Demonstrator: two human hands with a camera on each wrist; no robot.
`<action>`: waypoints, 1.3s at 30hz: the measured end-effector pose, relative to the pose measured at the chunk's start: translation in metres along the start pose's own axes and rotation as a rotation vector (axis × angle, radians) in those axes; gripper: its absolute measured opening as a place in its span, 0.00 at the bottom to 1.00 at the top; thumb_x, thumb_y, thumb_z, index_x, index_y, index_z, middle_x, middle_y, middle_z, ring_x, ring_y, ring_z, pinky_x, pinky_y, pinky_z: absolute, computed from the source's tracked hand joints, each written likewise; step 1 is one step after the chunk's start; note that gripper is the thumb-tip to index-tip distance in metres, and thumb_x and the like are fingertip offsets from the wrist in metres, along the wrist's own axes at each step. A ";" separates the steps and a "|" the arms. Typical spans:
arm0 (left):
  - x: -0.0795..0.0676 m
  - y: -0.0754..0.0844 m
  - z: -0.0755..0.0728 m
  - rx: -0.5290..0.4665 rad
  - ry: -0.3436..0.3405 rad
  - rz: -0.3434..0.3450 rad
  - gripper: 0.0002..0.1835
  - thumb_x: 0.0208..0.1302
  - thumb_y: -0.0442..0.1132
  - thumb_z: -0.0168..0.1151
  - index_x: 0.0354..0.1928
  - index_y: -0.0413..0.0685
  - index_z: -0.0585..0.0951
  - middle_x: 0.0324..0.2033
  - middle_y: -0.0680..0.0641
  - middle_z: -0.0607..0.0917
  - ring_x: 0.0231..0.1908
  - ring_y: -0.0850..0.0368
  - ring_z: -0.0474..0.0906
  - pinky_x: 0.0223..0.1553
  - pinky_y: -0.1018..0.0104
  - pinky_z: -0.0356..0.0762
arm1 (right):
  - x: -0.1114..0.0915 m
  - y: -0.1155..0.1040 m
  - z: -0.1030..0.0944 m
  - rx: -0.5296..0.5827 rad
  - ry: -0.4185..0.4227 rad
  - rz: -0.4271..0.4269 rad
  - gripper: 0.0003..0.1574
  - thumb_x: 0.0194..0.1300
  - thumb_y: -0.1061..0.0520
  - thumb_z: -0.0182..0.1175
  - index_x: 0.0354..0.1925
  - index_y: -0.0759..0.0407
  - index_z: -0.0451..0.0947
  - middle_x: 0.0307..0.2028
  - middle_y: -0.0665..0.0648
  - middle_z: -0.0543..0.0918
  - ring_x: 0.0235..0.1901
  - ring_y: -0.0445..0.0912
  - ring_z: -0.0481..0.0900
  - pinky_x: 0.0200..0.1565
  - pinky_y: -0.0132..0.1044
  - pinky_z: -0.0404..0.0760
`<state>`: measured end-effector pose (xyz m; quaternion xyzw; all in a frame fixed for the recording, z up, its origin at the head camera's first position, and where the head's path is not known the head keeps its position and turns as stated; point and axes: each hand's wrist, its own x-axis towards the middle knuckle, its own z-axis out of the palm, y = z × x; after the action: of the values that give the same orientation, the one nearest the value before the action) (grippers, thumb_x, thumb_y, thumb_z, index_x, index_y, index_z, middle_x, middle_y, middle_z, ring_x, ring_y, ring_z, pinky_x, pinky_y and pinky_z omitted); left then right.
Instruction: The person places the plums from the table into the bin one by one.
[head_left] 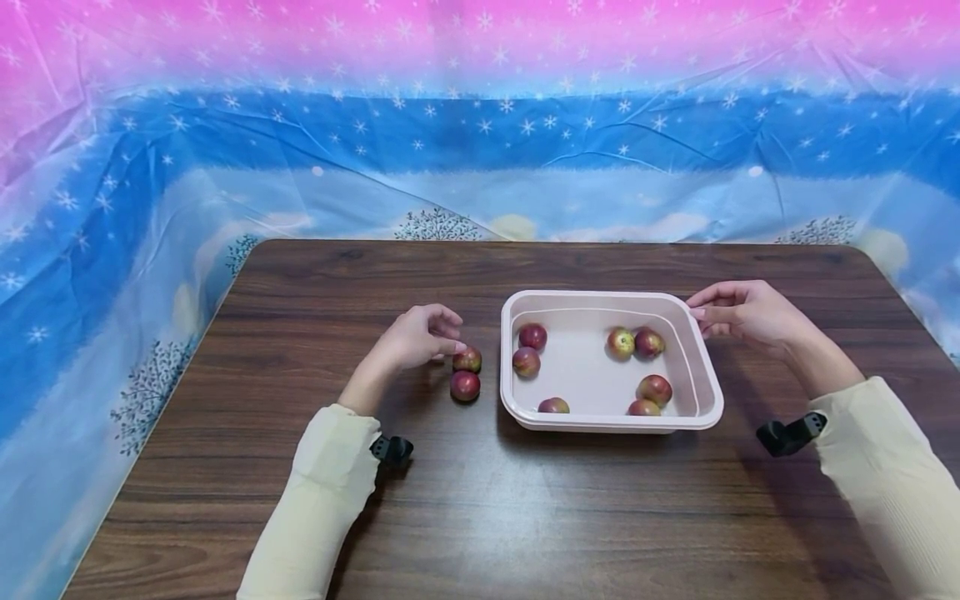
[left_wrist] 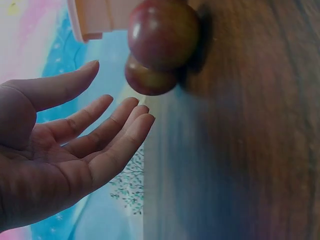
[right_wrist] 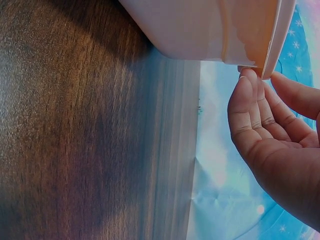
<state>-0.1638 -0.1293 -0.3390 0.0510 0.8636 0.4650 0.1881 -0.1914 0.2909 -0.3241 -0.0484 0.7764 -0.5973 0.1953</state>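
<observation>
Two red-green plums [head_left: 465,386] sit one in front of the other on the table, left of a pale pink plastic tub [head_left: 611,423]. My left hand [head_left: 420,336] is beside the farther plum [head_left: 469,358]; in the left wrist view the relaxed fingers [left_wrist: 120,150] and thumb are spread apart, with nothing between them and the plums [left_wrist: 164,35] just beyond the fingertips. With thumb above and fingers beneath, my right hand [head_left: 750,312] pinches the tub's rim [right_wrist: 277,45] at its far right corner.
Inside the tub lie several more plums, a pair at the left [head_left: 527,362], one at the near wall [head_left: 554,406] and others toward the right [head_left: 649,342]. A brown wooden table [head_left: 465,533] carries everything. Behind it hangs a snowflake-patterned cloth [head_left: 480,133].
</observation>
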 end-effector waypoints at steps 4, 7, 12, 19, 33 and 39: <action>0.003 -0.005 0.002 -0.009 -0.022 -0.004 0.20 0.57 0.31 0.62 0.52 0.33 0.72 0.44 0.37 0.79 0.39 0.51 0.77 0.39 0.60 0.77 | 0.000 0.000 0.000 -0.015 0.006 0.006 0.05 0.60 0.64 0.59 0.37 0.59 0.79 0.31 0.52 0.83 0.29 0.45 0.80 0.34 0.38 0.80; 0.004 -0.008 0.003 -0.012 -0.032 -0.005 0.19 0.57 0.31 0.62 0.51 0.33 0.72 0.43 0.37 0.79 0.40 0.51 0.77 0.39 0.60 0.78 | 0.000 0.000 -0.001 -0.014 0.006 0.009 0.05 0.60 0.64 0.59 0.37 0.60 0.79 0.31 0.52 0.83 0.29 0.45 0.80 0.34 0.39 0.80; 0.005 -0.010 0.004 -0.015 -0.041 -0.002 0.18 0.57 0.30 0.61 0.50 0.33 0.73 0.43 0.37 0.80 0.39 0.51 0.78 0.37 0.61 0.78 | -0.001 0.001 -0.001 -0.019 0.006 0.011 0.05 0.60 0.64 0.59 0.38 0.60 0.79 0.32 0.52 0.83 0.29 0.45 0.80 0.35 0.41 0.80; 0.006 -0.012 0.005 -0.007 -0.066 -0.014 0.18 0.58 0.30 0.61 0.51 0.33 0.72 0.44 0.38 0.80 0.40 0.51 0.77 0.37 0.63 0.78 | 0.000 0.002 -0.001 -0.010 0.003 0.002 0.05 0.60 0.64 0.59 0.38 0.60 0.79 0.32 0.53 0.83 0.29 0.45 0.80 0.35 0.41 0.80; 0.006 -0.008 0.007 0.002 -0.082 -0.025 0.18 0.59 0.31 0.61 0.51 0.34 0.73 0.42 0.40 0.80 0.39 0.52 0.77 0.39 0.61 0.77 | 0.000 0.001 -0.001 -0.014 0.002 0.002 0.06 0.60 0.64 0.59 0.38 0.61 0.78 0.31 0.53 0.83 0.29 0.45 0.80 0.33 0.38 0.80; 0.007 -0.009 0.007 -0.001 -0.090 -0.014 0.18 0.59 0.30 0.60 0.51 0.33 0.72 0.42 0.39 0.80 0.39 0.52 0.77 0.39 0.62 0.77 | 0.000 0.000 0.000 -0.008 -0.004 -0.004 0.05 0.60 0.64 0.59 0.38 0.61 0.78 0.31 0.53 0.83 0.29 0.45 0.80 0.34 0.39 0.80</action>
<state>-0.1666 -0.1274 -0.3518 0.0655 0.8544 0.4613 0.2300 -0.1913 0.2911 -0.3245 -0.0516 0.7782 -0.5946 0.1955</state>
